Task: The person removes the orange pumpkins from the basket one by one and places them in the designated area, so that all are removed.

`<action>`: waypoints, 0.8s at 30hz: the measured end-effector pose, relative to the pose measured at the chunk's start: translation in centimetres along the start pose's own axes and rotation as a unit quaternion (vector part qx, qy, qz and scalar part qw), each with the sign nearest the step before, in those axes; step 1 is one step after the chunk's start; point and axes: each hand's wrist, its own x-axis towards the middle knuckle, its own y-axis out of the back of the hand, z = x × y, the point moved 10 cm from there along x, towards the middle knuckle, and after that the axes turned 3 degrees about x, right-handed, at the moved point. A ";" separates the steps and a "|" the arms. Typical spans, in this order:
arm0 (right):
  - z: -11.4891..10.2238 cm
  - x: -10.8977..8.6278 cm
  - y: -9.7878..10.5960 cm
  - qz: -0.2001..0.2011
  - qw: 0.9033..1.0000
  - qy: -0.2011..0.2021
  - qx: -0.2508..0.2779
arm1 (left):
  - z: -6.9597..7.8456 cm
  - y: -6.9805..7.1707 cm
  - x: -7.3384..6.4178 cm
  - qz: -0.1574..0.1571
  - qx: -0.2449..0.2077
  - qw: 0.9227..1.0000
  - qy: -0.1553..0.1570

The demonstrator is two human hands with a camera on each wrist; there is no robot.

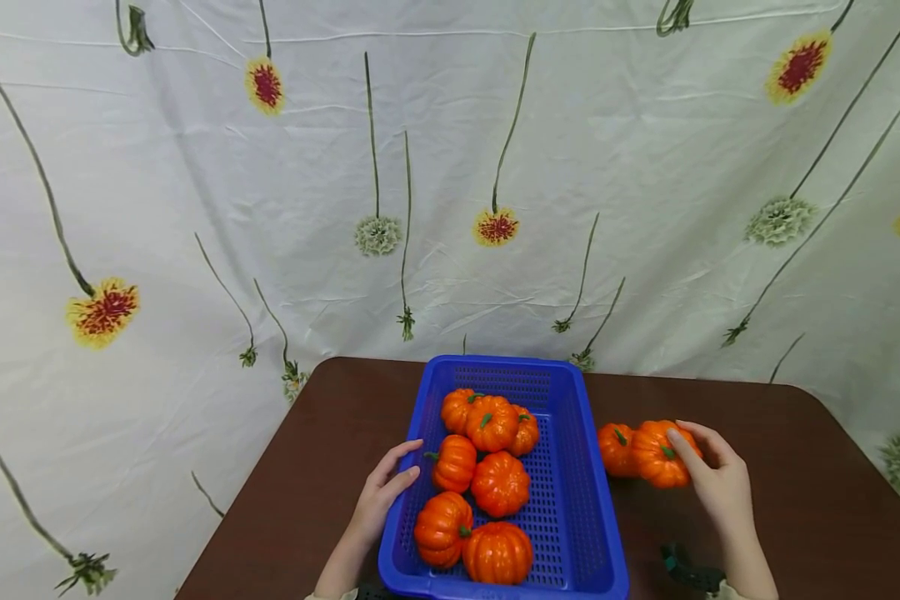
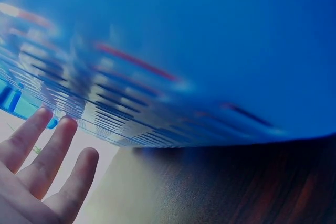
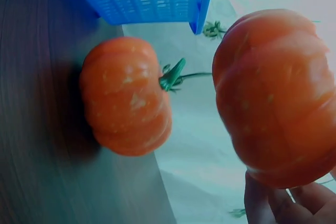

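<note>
My right hand (image 1: 723, 479) grips an orange toy pumpkin (image 1: 654, 454) with a green stem, thumb on its near side. In the right wrist view this held pumpkin (image 3: 275, 98) is raised off the table, with fingertips under its edge. A second pumpkin (image 3: 126, 98) sits on the table between it and the basket. My left hand (image 1: 382, 496) rests at the left rim of a blue plastic basket (image 1: 596, 500), and its straight, spread fingers (image 2: 50, 153) lie along the slatted outer wall in the left wrist view. Several pumpkins (image 1: 500, 483) lie inside the basket, mostly along its left side.
The dark brown table (image 1: 810, 475) reaches past the basket on both sides. Behind it hangs a white cloth (image 1: 450, 292) printed with flowers. A dark strap (image 1: 693, 575) crosses my right wrist.
</note>
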 end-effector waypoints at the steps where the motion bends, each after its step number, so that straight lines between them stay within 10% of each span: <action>1: 0.0 -0.1 0.1 0.004 1.000 -0.014 -0.002 | 0.0 0.0 0.0 0.001 -0.002 1.000 0.002; 8: -4.5 -2.4 0.9 0.010 0.996 -0.092 -0.018 | -0.2 0.1 0.0 0.000 0.009 1.000 0.005; 24: -0.4 -2.4 0.7 -0.029 0.984 -0.158 -0.075 | -0.1 0.0 0.0 0.001 0.004 1.000 0.010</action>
